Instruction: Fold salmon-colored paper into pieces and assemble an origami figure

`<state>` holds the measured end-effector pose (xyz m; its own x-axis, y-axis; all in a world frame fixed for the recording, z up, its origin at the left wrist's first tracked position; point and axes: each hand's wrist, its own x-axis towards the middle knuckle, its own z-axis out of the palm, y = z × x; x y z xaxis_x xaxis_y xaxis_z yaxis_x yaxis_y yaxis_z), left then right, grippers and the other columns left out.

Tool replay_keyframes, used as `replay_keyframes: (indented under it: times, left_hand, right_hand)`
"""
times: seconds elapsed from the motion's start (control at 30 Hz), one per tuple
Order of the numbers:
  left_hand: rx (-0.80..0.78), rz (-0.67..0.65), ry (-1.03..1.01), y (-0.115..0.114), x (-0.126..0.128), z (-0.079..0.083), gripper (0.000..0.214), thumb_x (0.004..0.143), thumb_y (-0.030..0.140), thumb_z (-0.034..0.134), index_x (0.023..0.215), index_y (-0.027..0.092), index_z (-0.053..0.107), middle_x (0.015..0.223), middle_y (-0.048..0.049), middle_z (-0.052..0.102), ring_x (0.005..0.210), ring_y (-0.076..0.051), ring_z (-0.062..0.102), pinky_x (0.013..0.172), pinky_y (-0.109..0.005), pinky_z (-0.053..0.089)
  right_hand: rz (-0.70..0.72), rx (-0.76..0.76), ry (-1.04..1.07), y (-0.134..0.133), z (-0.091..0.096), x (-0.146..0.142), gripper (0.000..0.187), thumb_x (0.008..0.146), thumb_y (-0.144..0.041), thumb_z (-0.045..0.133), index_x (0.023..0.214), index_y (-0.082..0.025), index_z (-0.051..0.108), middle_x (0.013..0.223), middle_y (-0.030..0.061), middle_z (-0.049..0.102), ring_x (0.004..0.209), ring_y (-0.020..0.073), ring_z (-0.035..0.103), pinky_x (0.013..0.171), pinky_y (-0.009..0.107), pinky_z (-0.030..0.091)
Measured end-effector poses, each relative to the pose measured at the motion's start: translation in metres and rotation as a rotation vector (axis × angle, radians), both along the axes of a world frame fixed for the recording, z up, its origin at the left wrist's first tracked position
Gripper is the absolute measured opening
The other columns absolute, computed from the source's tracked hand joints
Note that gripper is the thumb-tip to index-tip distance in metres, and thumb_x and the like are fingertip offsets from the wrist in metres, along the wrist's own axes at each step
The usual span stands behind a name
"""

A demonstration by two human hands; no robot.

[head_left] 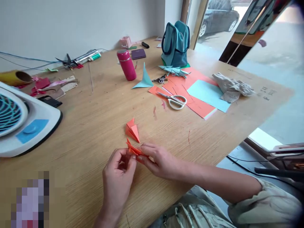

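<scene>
Near the front of the wooden table, my left hand (120, 169) and my right hand (158, 158) meet on a small folded piece of orange paper (133, 149). The left thumb and forefinger pinch its near side. Fingers of the right hand close on its right end and hide part of it. Just beyond my hands lies a second folded orange paper piece (133, 129), pleated and pointed, touched by neither hand.
White-handled scissors (177, 102) rest on orange sheets (201, 109) beside a light blue sheet (209, 95). Farther back stand a pink bottle (127, 65), a folded blue paper (144, 79) and a teal bag (176, 44). A white fan (45, 126) occupies the left edge.
</scene>
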<state>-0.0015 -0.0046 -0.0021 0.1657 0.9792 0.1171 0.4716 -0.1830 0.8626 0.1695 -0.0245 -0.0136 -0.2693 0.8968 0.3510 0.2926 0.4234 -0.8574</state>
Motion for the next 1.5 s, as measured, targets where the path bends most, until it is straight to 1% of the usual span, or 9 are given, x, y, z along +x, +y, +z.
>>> replay_keyframes:
  times: [0.13,0.2,0.33,0.5,0.63,0.73,0.97,1.2,1.5]
  left_hand:
    - [0.027,0.125,-0.038,0.002,0.003,-0.001,0.026,0.08,0.027,0.072,0.101,0.022,0.057,0.09,-0.0006,0.062,0.076,-0.013,0.058,0.064,-0.021,0.05]
    - [0.009,0.089,-0.059,0.005,0.003,-0.002,0.029,0.081,0.025,0.07,0.108,0.021,0.06,0.095,-0.0026,0.063,0.084,-0.014,0.06,0.07,-0.022,0.051]
    - [-0.104,-0.099,-0.149,0.006,-0.002,-0.007,0.009,0.09,0.026,0.061,0.093,0.019,0.065,0.088,-0.0029,0.065,0.082,-0.015,0.06,0.076,-0.025,0.051]
    - [-0.163,-0.041,-0.302,0.002,0.003,-0.013,0.008,0.088,0.025,0.063,0.089,0.018,0.066,0.084,-0.0009,0.066,0.078,-0.013,0.059,0.076,-0.024,0.05]
    - [-0.266,-0.012,-0.487,-0.002,0.01,-0.011,0.011,0.084,0.027,0.066,0.088,0.017,0.067,0.087,-0.0027,0.07,0.081,-0.015,0.064,0.078,-0.026,0.053]
    - [-0.299,-0.01,-0.536,-0.002,0.012,-0.011,0.012,0.082,0.028,0.069,0.089,0.017,0.066,0.087,-0.0026,0.071,0.082,-0.015,0.065,0.078,-0.025,0.054]
    - [-0.35,-0.024,-0.518,0.001,0.005,-0.021,0.024,0.077,0.034,0.079,0.091,0.016,0.072,0.089,-0.0047,0.076,0.084,-0.018,0.071,0.082,-0.028,0.057]
    - [-0.407,-0.004,-0.532,0.003,0.002,-0.022,0.031,0.073,0.04,0.084,0.09,0.016,0.076,0.085,-0.0058,0.079,0.083,-0.021,0.075,0.08,-0.03,0.061]
    - [-0.366,-0.027,-0.446,0.003,-0.009,-0.031,0.032,0.074,0.039,0.084,0.094,0.016,0.076,0.094,-0.0078,0.079,0.085,-0.023,0.075,0.081,-0.033,0.063]
  right_hand:
    - [0.004,-0.076,0.07,0.001,0.0,0.003,0.018,0.099,-0.018,0.043,0.083,-0.02,0.051,0.08,0.002,0.055,0.072,0.0143,0.052,0.068,0.026,0.042]
    - [0.021,-0.136,0.077,0.001,-0.001,0.003,0.021,0.099,-0.019,0.042,0.08,-0.02,0.051,0.076,0.0004,0.052,0.069,0.0136,0.049,0.067,0.026,0.041]
    - [0.06,-0.263,0.094,0.001,-0.001,0.002,0.027,0.103,-0.028,0.04,0.081,-0.02,0.052,0.074,-0.0009,0.052,0.067,0.0139,0.048,0.065,0.026,0.04]
    - [0.015,-0.385,0.205,0.002,-0.007,-0.003,0.024,0.101,-0.041,0.046,0.097,-0.019,0.053,0.088,0.003,0.058,0.079,0.0165,0.053,0.072,0.028,0.045]
    - [0.016,-0.458,0.291,0.003,-0.012,-0.004,0.029,0.096,-0.048,0.055,0.094,-0.019,0.051,0.079,-0.0009,0.052,0.069,0.0128,0.046,0.061,0.024,0.041]
    - [-0.012,-0.463,0.267,0.003,-0.014,-0.004,0.028,0.094,-0.045,0.059,0.089,-0.018,0.052,0.074,-0.0021,0.05,0.065,0.0116,0.043,0.055,0.022,0.037]
    - [-0.016,-0.45,0.224,0.005,-0.016,-0.003,0.023,0.092,-0.039,0.061,0.087,-0.017,0.057,0.076,-0.0004,0.057,0.069,0.0128,0.05,0.061,0.023,0.042]
    - [-0.018,-0.429,0.095,0.006,-0.012,0.001,0.017,0.089,-0.028,0.059,0.077,-0.019,0.052,0.067,-0.0044,0.05,0.061,0.0104,0.044,0.055,0.022,0.034]
    - [0.009,-0.441,0.027,0.006,-0.007,0.001,0.01,0.084,-0.018,0.059,0.079,-0.02,0.051,0.064,-0.0062,0.051,0.056,0.0085,0.044,0.05,0.019,0.031]
